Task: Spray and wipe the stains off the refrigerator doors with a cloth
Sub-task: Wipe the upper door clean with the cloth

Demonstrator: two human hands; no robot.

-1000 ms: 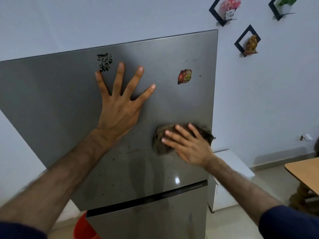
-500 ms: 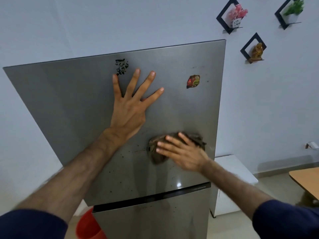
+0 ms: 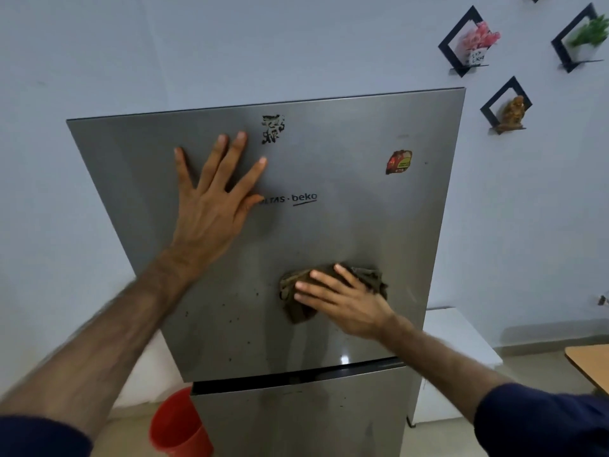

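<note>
The grey steel upper refrigerator door [image 3: 346, 225] fills the middle of the view, with the lower door [image 3: 296, 420] below a dark gap. My left hand [image 3: 214, 199] lies flat on the upper door with fingers spread, left of the brand lettering. My right hand [image 3: 342, 301] presses a crumpled brown cloth [image 3: 296, 305] against the door's lower right part. Small dark specks [image 3: 230, 319] dot the door left of and below the cloth. A torn black sticker remnant [image 3: 273, 128] and a red sticker [image 3: 398, 162] sit near the top. No spray bottle is in view.
A red bucket [image 3: 178, 427] stands on the floor at the fridge's lower left. A white cabinet [image 3: 454, 338] is at its right, and a wooden table corner [image 3: 590, 364] juts in at far right. Black diamond wall shelves [image 3: 468, 41] with ornaments hang on the wall above right.
My left hand has shifted left on the door, uncovering the brand lettering. My right hand has slid the cloth a little left. The camera has tilted upward.
</note>
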